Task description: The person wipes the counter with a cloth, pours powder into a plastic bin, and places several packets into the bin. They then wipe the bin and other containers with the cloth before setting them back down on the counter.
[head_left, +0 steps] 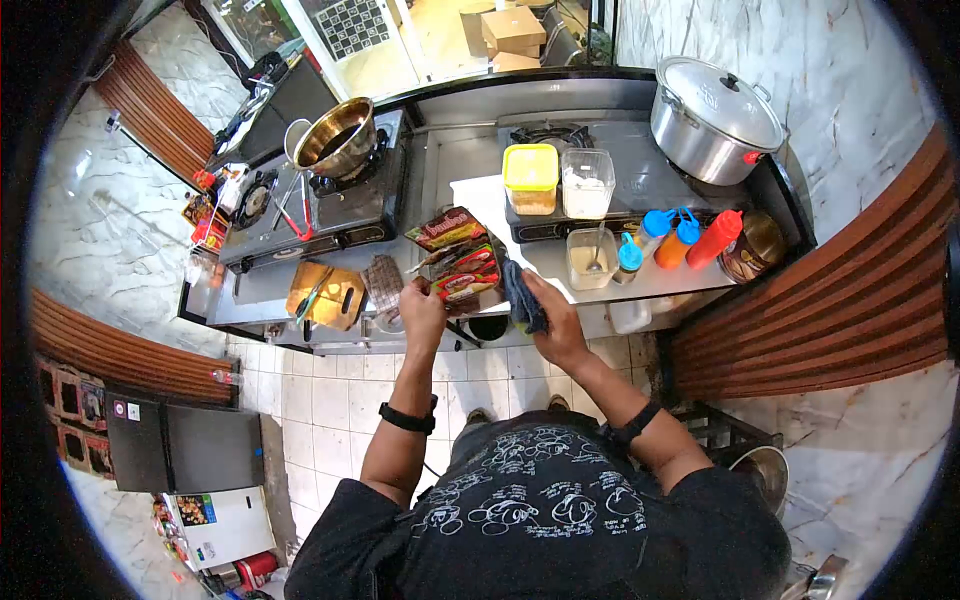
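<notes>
My right hand (557, 322) is wrapped around a dark blue-grey cloth (523, 298) at the counter's front edge. To its left, my left hand (422, 312) is closed, with its fingertips at the lower left edge of a group of red and green food packets (462, 262). What those fingers pinch is hidden. A brown, ridged, flat thing (382, 282) lies just left of that hand. Beyond it is a wooden cutting board (328, 294) with a green-handled knife (312, 296) on top.
A brass-coloured pot (338, 140) sits on the left stove, near red-handled tongs (299, 215). On the right stand a yellow-lidded container (530, 180), a clear tub of white powder (587, 185), a tub with a spoon (592, 260), several squeeze bottles (714, 240) and a large lidded pot (717, 122).
</notes>
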Available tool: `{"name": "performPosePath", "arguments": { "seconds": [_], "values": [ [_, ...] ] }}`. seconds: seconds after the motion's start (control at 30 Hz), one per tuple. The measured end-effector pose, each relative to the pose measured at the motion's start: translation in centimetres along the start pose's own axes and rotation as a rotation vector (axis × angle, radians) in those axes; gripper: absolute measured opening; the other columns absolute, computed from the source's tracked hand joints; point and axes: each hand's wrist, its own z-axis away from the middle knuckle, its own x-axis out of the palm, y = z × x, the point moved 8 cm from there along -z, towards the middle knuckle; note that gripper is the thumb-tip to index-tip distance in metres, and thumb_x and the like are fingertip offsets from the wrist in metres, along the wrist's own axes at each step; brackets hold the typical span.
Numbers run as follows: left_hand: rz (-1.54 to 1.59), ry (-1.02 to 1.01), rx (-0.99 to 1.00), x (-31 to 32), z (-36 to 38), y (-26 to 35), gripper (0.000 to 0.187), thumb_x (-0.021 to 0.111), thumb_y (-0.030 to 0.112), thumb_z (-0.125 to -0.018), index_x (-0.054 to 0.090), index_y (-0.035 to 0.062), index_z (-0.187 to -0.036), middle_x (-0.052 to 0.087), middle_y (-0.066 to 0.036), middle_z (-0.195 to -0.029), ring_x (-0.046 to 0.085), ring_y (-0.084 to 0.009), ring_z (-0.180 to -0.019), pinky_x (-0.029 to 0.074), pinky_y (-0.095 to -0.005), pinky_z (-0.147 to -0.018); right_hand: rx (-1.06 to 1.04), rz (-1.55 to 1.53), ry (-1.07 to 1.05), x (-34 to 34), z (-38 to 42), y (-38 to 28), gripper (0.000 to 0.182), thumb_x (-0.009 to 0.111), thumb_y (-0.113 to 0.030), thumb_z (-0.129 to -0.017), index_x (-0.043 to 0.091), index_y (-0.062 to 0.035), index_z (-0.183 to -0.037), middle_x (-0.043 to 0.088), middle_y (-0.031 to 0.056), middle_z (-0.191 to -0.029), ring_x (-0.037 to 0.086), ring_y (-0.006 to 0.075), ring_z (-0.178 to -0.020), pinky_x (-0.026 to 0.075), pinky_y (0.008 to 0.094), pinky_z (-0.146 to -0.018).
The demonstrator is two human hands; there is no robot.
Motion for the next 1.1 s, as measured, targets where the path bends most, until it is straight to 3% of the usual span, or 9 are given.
{"name": "performPosePath", "arguments": {
  "seconds": [0.13, 0.27, 0.47, 0.5, 0.63, 0.7, 0.87, 1.0, 1.1],
  "values": [
    [0.366, -0.026, -0.22, 0.8, 0.2, -1.4, 0.017, 0.056, 0.007, -0.085, 0.062, -0.0085, -0.081, 0.065, -0.016, -0.076, 0.066, -0.0199, -0.064, 0.056, -0.0331, -0.053, -0.018, 0.021, -0.342, 2.1, 2.1, 1.3, 0.064, 0.054, 0.008, -0.065, 0.052, -0.0022, -0.128, 0.056, 0.0209, -0.126, 0.052, 0.0344, -0.119, 0.039, 0.0399, -0.103],
    [0.093, -0.038, -0.101, 0.3, -0.8, 0.5, 0.023, 0.057, 0.01, -0.088, 0.062, -0.0101, -0.096, 0.066, -0.016, -0.078, 0.065, -0.0218, -0.06, 0.058, -0.0357, -0.051, 0.46, -0.249, 0.25, 1.3, 3.3, 10.5, 0.047, 0.064, -0.007, -0.08, 0.051, 0.0019, -0.124, 0.061, 0.0186, -0.115, 0.059, 0.031, -0.106, 0.044, 0.0364, -0.093],
    [0.494, -0.114, -0.26, 3.0, 1.2, 0.8, 0.022, 0.056, 0.01, -0.085, 0.061, -0.0099, -0.079, 0.064, -0.013, -0.072, 0.062, -0.0182, -0.057, 0.056, -0.0322, -0.05, 0.592, -0.65, 0.299, 2.0, 0.2, 12.3, 0.051, 0.068, -0.022, -0.086, 0.048, -0.0002, -0.128, 0.06, 0.0119, -0.119, 0.058, 0.0238, -0.105, 0.046, 0.0349, -0.092],
    [0.326, -0.158, -0.091, 3.3, 1.4, 1.4, 0.019, 0.056, 0.009, -0.085, 0.06, -0.0089, -0.08, 0.064, -0.013, -0.071, 0.062, -0.0196, -0.057, 0.054, -0.0326, -0.052, 0.705, -1.116, 0.236, 2.2, -0.8, 8.7, 0.047, 0.065, -0.025, -0.089, 0.049, -0.0031, -0.127, 0.06, 0.0095, -0.119, 0.06, 0.0213, -0.104, 0.05, 0.0357, -0.087],
    [0.216, -0.185, 0.236, 2.7, 3.3, 7.0, 0.023, 0.066, 0.018, -0.083, 0.061, -0.0046, -0.089, 0.061, -0.015, -0.101, 0.058, -0.0231, -0.093, 0.044, -0.0338, -0.084, 0.669, -1.378, -0.034, 1.7, -1.5, 6.9, 0.046, 0.055, -0.034, -0.094, 0.047, -0.0056, -0.13, 0.059, 0.0094, -0.121, 0.06, 0.0231, -0.11, 0.052, 0.038, -0.089],
    [0.366, -0.288, 0.358, 2.7, 3.7, 8.5, 0.043, 0.072, 0.029, -0.082, 0.057, -0.0018, -0.108, 0.045, -0.014, -0.131, 0.043, -0.0221, -0.119, 0.032, -0.0352, -0.103, 0.67, -1.423, -0.009, 1.1, -2.1, 5.7, 0.049, 0.05, -0.04, -0.096, 0.047, -0.0061, -0.131, 0.058, 0.0102, -0.124, 0.059, 0.0241, -0.11, 0.049, 0.0391, -0.093],
    [0.506, -0.393, 0.453, 4.4, 3.8, 8.2, 0.102, 0.082, 0.044, -0.069, 0.014, 0.0115, -0.137, 0.043, -0.018, -0.134, 0.044, -0.0285, -0.124, 0.034, -0.0371, -0.105, 0.702, -1.369, -0.023, 0.4, -2.6, 4.5, 0.051, 0.046, -0.045, -0.096, 0.047, -0.0082, -0.132, 0.058, 0.0094, -0.126, 0.057, 0.0229, -0.113, 0.046, 0.0398, -0.098],
    [0.812, -0.236, 0.336, 2.9, 3.5, 10.0, 0.127, 0.091, 0.017, -0.055, 0.003, 0.0168, -0.146, 0.037, -0.02, -0.136, 0.047, -0.0299, -0.124, 0.044, -0.0386, -0.101, 0.789, -1.473, -0.09, 2.4, -2.2, 3.8, 0.056, 0.044, -0.05, -0.095, 0.045, -0.0089, -0.133, 0.056, 0.0104, -0.128, 0.057, 0.0239, -0.114, 0.046, 0.0411, -0.098],
    [0.49, -0.185, 0.53, 2.8, 3.8, 11.5, 0.133, 0.09, 0.012, -0.058, -0.01, 0.0147, -0.147, 0.033, -0.023, -0.139, 0.046, -0.031, -0.124, 0.042, -0.0407, -0.102, 0.791, -1.388, 0.051, 3.6, -1.2, 6.5, 0.054, 0.053, -0.044, -0.094, 0.045, -0.0069, -0.132, 0.055, 0.0116, -0.126, 0.057, 0.0236, -0.113, 0.048, 0.0388, -0.095]
  ]
}}
